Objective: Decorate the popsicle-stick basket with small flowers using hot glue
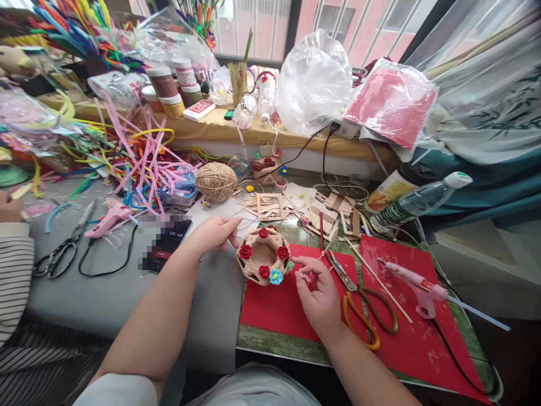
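A small twine-wrapped basket (253,272) sits at the left edge of a red sheet. Several red roses ring its rim, with a blue flower (276,276) at the front and a green piece (289,267) on the right side. My left hand (215,234) is at the basket's left side, thumb and fingers curled, fingertips against its edge. My right hand (319,293) is at the other side, its index finger stretched toward the green piece. Between its curled fingers shows a small pink piece (305,275), perhaps a flower; its shape is partly hidden.
Scissors (353,285), a thin stick (380,282) and a pink glue gun (416,287) lie at right. Behind are wooden sticks (270,208), a twine ball (216,181) and bottles. A phone (171,242) and another person's sleeve (14,270) are at left.
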Demonstrator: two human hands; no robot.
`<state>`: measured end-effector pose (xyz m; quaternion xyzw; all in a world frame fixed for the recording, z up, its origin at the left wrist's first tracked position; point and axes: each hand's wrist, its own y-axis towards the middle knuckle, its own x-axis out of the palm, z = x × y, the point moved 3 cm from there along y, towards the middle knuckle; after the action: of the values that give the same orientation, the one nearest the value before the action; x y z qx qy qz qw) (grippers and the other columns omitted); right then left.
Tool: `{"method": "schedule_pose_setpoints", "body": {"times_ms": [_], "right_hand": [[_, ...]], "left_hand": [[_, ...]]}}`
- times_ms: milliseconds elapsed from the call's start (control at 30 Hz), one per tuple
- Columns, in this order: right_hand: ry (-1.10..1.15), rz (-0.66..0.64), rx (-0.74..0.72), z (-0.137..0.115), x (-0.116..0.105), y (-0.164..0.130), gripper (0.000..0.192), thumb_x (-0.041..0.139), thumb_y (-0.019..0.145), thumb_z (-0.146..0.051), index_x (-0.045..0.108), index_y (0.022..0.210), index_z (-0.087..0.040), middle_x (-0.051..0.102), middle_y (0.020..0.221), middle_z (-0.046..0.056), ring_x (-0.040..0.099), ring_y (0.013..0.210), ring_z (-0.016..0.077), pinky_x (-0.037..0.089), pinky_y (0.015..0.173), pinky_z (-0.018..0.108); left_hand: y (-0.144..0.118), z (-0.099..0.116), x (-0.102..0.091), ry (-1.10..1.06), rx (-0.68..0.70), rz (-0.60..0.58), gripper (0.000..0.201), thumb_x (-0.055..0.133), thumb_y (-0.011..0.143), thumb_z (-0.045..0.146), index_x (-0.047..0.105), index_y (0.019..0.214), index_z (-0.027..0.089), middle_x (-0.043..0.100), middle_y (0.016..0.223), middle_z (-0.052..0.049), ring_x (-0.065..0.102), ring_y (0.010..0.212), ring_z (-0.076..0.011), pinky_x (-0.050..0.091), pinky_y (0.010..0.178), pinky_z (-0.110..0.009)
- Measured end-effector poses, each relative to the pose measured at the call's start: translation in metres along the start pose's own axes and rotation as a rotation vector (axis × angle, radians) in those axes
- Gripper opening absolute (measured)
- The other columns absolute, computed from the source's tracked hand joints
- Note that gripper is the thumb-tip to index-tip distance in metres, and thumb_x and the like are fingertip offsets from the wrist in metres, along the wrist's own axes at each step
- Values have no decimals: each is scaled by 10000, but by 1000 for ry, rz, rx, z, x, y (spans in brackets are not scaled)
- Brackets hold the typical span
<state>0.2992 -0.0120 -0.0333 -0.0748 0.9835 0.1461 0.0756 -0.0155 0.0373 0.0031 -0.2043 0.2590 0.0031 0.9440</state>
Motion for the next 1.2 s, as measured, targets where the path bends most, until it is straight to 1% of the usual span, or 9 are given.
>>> {"method": "schedule_pose_setpoints", "body": {"times_ms": [67, 267, 500, 767, 867, 967, 1033, 1100, 1200], "right_hand": [[-43, -26, 3, 3, 0, 1, 70, 653, 982, -214, 604, 988, -263, 727, 1276, 107, 647, 1246, 290, 494, 1047, 488], [-60, -40, 87, 13, -3, 2, 50, 653, 980, -229, 638, 937, -250, 740, 1329, 111, 706, 995, 237, 531, 918, 429], [34, 37, 86, 8, -3, 8, 55, 655, 977, -244, 632, 927, -253, 749, 1323, 124, 634, 1354, 292, 493, 1087, 477], [5, 94, 75, 6, -7, 11, 69, 633, 995, -228, 598, 940, -252, 721, 1353, 114, 629, 1311, 266, 444, 1136, 501], [36, 171, -65, -1, -13, 6, 76, 609, 1007, -193, 581, 995, -263, 724, 1204, 83, 668, 971, 204, 530, 885, 388], [89, 44, -234, -6, -12, -3, 137, 565, 1012, -149, 598, 1057, -274, 680, 992, 44, 640, 832, 189, 538, 753, 349], [66, -73, -329, -8, -9, -9, 241, 557, 1001, -132, 620, 1173, -288, 686, 1003, 56, 679, 909, 218, 582, 794, 384], [-7, -123, -370, -9, -6, -12, 435, 550, 991, -125, 563, 1389, -301, 703, 1212, 104, 700, 1094, 256, 617, 908, 447], [-132, -188, -425, -10, -1, -12, 737, 530, 979, -143, 281, 1659, -278, 520, 1605, 151, 573, 1430, 305, 556, 1127, 536]], "left_hand": [[1, -1, 4, -55, 0, -60, 672, 557, 868, 838, 645, 710, 191, 785, 766, -57, 608, 486, -148, 437, 513, -275], [4, 2, 19, -137, 142, -52, 604, 627, 871, 787, 682, 793, 190, 731, 684, -40, 700, 643, -196, 521, 639, -292], [7, 3, 31, -106, 310, 59, 462, 684, 917, 651, 707, 985, 194, 766, 920, -54, 695, 815, -201, 519, 724, -300], [16, 5, 41, -244, 445, 2, 441, 668, 960, 577, 667, 1190, 201, 742, 1145, -89, 715, 992, -224, 573, 859, -353], [5, 13, 35, -91, 535, 271, 324, 635, 1002, 478, 685, 1176, 210, 744, 1171, -89, 709, 1030, -230, 563, 888, -376], [-28, 31, 31, 73, 868, 589, 133, 642, 1001, 292, 701, 1099, 225, 761, 1086, -71, 699, 1044, -224, 536, 928, -390], [-53, 45, 42, 101, 1169, 482, 93, 649, 981, 210, 676, 1067, 233, 762, 905, -35, 701, 839, -185, 549, 820, -355], [-74, 57, 64, 220, 1446, 207, 145, 723, 953, 288, 661, 1069, 226, 749, 802, -20, 670, 692, -170, 527, 666, -319], [-84, 64, 94, 292, 1438, 87, 411, 858, 857, 423, 637, 1120, 197, 775, 867, -63, 712, 762, -211, 553, 683, -342]]}}
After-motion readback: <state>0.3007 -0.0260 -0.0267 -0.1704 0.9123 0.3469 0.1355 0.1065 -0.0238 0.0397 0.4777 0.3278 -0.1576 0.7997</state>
